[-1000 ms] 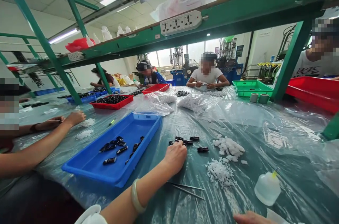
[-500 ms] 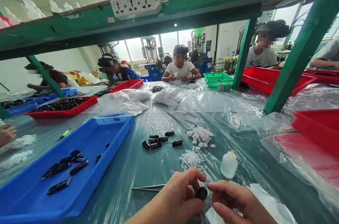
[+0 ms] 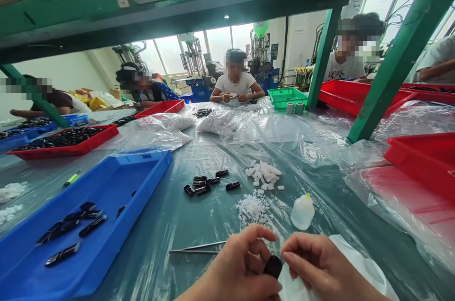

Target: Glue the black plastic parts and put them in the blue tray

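My left hand (image 3: 245, 263) is closed around a small glossy black plastic piece (image 3: 273, 267), its rounded end showing between thumb and fingers. Close beside it, my right hand (image 3: 313, 263) has thumb and forefinger pressed together; anything between them is too small or hidden to make out. Metal tweezers (image 3: 194, 248) lie on the plastic sheet, partly behind my left hand. White cloth or paper (image 3: 359, 253) lies under my right hand. Just beyond my hands are a pile of tiny white bits (image 3: 252, 208), larger white pieces (image 3: 265, 174) and a small white bottle (image 3: 303, 213) with a yellow tip.
Several black pieces (image 3: 203, 189) lie on the sheet. At left stands a blue tray (image 3: 117, 168) with more black pieces; a red tray (image 3: 419, 149) is at right. A green frame (image 3: 369, 102) crosses overhead. Co-workers (image 3: 234, 78) sit across the table.
My right thumb and forefinger have come together beside the black piece, which shows more of its rounded end. The whole view has shifted slightly.
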### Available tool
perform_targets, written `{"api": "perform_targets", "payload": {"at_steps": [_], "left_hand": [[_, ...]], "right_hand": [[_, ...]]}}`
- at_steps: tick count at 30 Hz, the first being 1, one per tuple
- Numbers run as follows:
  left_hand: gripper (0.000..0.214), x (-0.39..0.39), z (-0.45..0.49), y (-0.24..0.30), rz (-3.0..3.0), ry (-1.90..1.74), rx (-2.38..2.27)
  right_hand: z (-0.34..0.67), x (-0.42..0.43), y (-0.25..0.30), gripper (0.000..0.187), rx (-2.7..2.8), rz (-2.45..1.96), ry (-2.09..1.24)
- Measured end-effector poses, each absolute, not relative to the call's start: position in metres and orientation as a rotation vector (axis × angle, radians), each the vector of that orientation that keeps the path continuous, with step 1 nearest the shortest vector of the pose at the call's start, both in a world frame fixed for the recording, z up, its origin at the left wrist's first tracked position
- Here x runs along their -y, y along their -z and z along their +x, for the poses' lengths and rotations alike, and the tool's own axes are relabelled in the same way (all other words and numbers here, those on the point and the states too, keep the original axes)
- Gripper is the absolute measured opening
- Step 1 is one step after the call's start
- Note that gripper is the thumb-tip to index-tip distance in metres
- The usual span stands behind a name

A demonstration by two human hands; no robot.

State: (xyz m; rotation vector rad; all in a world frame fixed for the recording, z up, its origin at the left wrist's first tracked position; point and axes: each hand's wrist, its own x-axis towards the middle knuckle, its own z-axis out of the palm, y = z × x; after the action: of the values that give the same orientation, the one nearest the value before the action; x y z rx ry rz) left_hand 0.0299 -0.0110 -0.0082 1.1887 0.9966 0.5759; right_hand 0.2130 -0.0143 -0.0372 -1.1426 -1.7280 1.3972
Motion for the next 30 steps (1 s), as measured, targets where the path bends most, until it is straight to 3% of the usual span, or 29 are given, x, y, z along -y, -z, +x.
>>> {"api": "perform_targets", "payload": {"at_steps": [5, 10, 13, 16, 20, 22, 27, 30], "left_hand": [[0.037, 0.009, 0.027, 0.009, 1.067, -0.668, -0.945], [0.034, 0.006, 0.027, 0.014, 1.015, -0.724, -0.971], [0.035, 0.006, 0.027, 0.016, 0.989, -0.77, -0.966], [0.035, 0.007, 0.027, 0.017, 0.973, -0.787, -0.949], [0.032, 0.007, 0.027, 0.013, 0.914, -0.763, -0.901], [0.031, 0.008, 0.027, 0.011, 0.886, -0.744, -0.896], [0.032, 0.007, 0.027, 0.016, 0.85, -0.741, -0.88], [0.032, 0.006, 0.026, 0.021, 0.821, -0.737, -0.852]], "right_hand": [[0.221, 0.016, 0.035, 0.022, 2.219, -1.005, -0.614], [0.238, 0.016, 0.027, 0.017, 1.813, -1.064, -0.196], [0.245, 0.005, 0.028, 0.049, 1.473, -1.298, -0.172], [0.246, -0.009, 0.036, 0.072, 1.486, -1.475, -0.444], [0.245, -0.019, 0.041, 0.048, 1.658, -1.507, -0.791], [0.245, -0.019, 0.039, 0.039, 1.721, -1.481, -0.811], [0.248, -0.016, 0.034, 0.029, 1.934, -1.312, -0.251], [0.249, -0.015, 0.034, 0.04, 2.002, -1.178, 0.101]]}}
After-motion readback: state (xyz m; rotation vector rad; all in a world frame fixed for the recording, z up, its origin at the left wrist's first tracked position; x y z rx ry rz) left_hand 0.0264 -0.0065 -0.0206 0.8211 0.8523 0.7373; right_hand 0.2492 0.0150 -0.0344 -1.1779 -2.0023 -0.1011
